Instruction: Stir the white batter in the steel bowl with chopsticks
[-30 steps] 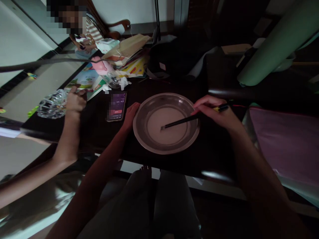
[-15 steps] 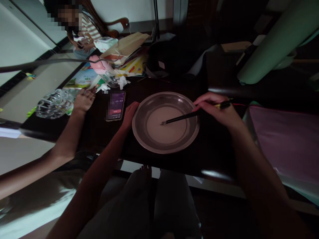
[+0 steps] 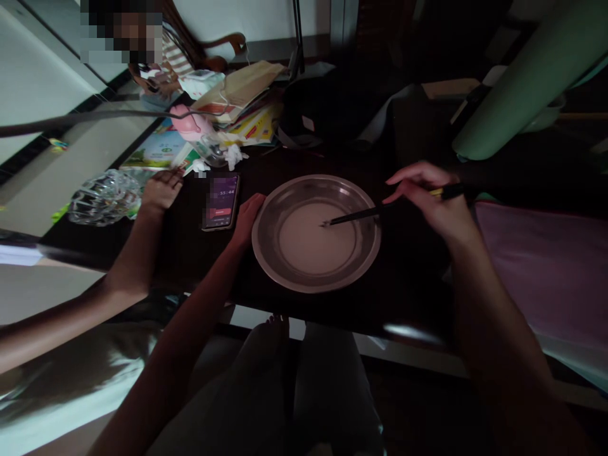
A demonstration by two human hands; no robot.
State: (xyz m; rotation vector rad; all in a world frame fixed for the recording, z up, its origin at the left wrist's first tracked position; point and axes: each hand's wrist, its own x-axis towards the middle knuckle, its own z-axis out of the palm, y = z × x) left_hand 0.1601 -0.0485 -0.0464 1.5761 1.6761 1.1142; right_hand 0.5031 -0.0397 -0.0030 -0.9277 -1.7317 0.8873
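Observation:
A round metal plate [image 3: 365,253] with pale liquid in its middle lies on the dark table [image 3: 408,285]. My left hand [image 3: 247,218] rests against the plate's left rim, fingers curled on it. My right hand [image 3: 430,202] is to the right of the plate, closed on dark chopsticks [image 3: 354,217] whose tips sit at the upper part of the liquid. A phone [image 3: 221,201] with a lit screen lies just left of my left hand.
Another person's hand [image 3: 160,190] rests on the table beside a clear glass dish [image 3: 102,197]. A seated person is at the far left back. Books and papers [image 3: 237,104], a pink object and crumpled tissue crowd the table's back. A green roll [image 3: 522,82] lies at right.
My right hand has drawn back to the right and lifted a little, pulling the chopstick tips toward the plate's upper right. The other person's hand opened and moved slightly right.

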